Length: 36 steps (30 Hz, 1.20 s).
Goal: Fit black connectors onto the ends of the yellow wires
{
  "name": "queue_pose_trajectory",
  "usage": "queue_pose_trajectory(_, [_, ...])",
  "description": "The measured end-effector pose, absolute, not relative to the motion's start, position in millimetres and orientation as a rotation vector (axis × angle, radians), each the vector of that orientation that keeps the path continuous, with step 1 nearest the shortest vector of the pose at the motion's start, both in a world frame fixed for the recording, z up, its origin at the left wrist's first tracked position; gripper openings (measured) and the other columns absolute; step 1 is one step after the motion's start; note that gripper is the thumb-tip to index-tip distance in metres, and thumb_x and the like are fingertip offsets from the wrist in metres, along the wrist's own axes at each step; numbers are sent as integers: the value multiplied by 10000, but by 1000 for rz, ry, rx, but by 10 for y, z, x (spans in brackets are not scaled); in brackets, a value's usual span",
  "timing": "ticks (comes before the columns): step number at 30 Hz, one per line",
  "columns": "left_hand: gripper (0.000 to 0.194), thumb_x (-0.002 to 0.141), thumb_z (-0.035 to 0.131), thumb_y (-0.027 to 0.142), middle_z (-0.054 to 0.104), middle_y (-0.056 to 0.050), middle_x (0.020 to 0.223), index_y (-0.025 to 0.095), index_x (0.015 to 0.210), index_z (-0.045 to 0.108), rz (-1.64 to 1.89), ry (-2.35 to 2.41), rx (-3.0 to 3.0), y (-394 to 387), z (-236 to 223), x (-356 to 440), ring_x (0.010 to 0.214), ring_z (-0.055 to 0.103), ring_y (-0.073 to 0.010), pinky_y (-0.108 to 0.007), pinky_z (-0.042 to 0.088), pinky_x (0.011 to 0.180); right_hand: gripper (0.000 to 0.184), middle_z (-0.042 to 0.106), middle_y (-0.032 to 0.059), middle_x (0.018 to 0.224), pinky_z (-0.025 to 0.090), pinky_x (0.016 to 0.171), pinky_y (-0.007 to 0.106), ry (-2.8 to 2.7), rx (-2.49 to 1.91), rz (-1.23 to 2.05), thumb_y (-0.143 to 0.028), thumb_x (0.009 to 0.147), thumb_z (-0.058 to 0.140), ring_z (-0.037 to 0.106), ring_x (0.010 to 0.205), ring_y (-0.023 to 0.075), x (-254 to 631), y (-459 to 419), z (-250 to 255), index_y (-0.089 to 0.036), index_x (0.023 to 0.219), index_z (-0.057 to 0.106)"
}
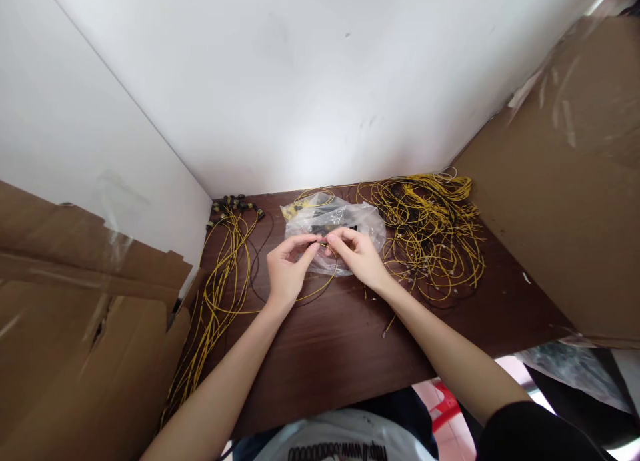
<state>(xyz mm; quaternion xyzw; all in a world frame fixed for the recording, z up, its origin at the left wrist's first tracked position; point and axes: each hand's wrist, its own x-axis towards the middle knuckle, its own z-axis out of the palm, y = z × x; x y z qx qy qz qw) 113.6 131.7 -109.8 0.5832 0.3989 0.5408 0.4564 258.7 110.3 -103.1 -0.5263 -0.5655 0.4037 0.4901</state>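
Observation:
My left hand (290,268) and my right hand (356,256) meet fingertip to fingertip above the middle of the table. Both pinch near the end of a thin yellow wire (327,279), which loops down below the fingers and runs left under my left wrist. Whatever small part sits between the fingertips is too hidden to make out. Just behind the hands lies a clear plastic bag (370,219) with dark and yellow pieces in it.
A large tangle of yellow wires (425,234) lies on the right of the brown table (325,354). At the left, several yellow wires (225,261) with black connectors (235,204) hang over the edge. Cardboard (560,181) and white walls (300,81) enclose the table.

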Motion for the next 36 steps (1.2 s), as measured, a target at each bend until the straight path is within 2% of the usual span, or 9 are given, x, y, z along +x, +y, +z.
queue_pose_trajectory(5, [149, 727, 671, 225, 718, -47, 885, 170, 865, 684, 1363, 980, 1433, 1318, -1126, 1144, 838, 670, -168, -297, 536, 798, 203, 612, 4, 679, 393, 543, 230, -1430, -1266, 906, -362, 786, 623, 494, 572, 101, 2571, 1084, -1017, -167, 840, 642])
queue_pose_trajectory(11, [210, 761, 614, 185, 712, -62, 923, 161, 966, 654, 1321, 1012, 1546, 1289, -1144, 1158, 841, 666, -158, -240, 534, 709, 125, 614, 9, 702, 394, 556, 234, -1577, -1300, 636, -282, 806, 600, 477, 574, 100, 2568, 1067, -991, -168, 774, 642])
queue_pose_trajectory(17, [158, 763, 605, 209, 697, -53, 871, 168, 893, 685, 1332, 1167, 1617, 1309, -1147, 1127, 740, 631, -137, -219, 507, 613, 121, 611, 11, 687, 401, 555, 229, -1548, -1318, 576, -243, 790, 598, 493, 578, 97, 2572, 1068, -998, -153, 712, 621])
queue_pose_trajectory(21, [146, 748, 619, 239, 678, -50, 822, 156, 858, 667, 1364, 1171, 1442, 1348, -1151, 1117, 674, 600, -125, -204, 483, 538, 125, 621, 11, 683, 398, 551, 235, -1404, -1323, 704, -268, 765, 623, 504, 574, 99, 2576, 1082, -990, -154, 713, 627])
queue_pose_trajectory(24, [95, 739, 591, 194, 636, -22, 752, 146, 816, 617, 1384, 1059, 1290, 1374, -1150, 1125, 532, 516, -74, -176, 415, 457, 150, 612, 2, 649, 397, 552, 239, -1268, -1292, 894, -303, 742, 649, 507, 567, 100, 2576, 1095, -972, -155, 725, 631])
queue_pose_trajectory(26, [41, 729, 543, 143, 555, 22, 636, 149, 743, 582, 1372, 966, 1220, 1385, -1151, 1128, 456, 430, -46, -160, 344, 419, 175, 593, -8, 617, 392, 543, 239, -1202, -1252, 1006, -325, 723, 668, 494, 548, 96, 2576, 1100, -960, -155, 712, 626])
queue_pose_trajectory(29, [125, 738, 470, 123, 395, 57, 513, 149, 647, 553, 1312, 848, 1155, 1379, -1141, 1121, 423, 364, -43, -162, 289, 413, 186, 585, -15, 609, 384, 537, 236, -1158, -1190, 1150, -333, 705, 690, 482, 539, 89, 2578, 1102, -955, -157, 710, 629])
queue_pose_trajectory(33, [151, 822, 496, 225, 445, 43, 535, 156, 777, 623, 1236, 858, 1311, 1329, -1086, 1106, 469, 419, -61, -188, 353, 484, 179, 584, -16, 615, 386, 553, 237, -1142, -1092, 1296, -330, 700, 704, 488, 559, 89, 2580, 1095, -976, -162, 725, 644])
queue_pose_trajectory(36, [164, 812, 575, 289, 456, 42, 543, 169, 895, 650, 1208, 928, 1410, 1298, -1055, 1107, 492, 420, -68, -186, 343, 491, 176, 569, -20, 611, 377, 559, 237, -1106, -1034, 1360, -329, 703, 707, 475, 562, 85, 2583, 1085, -986, -165, 723, 648])
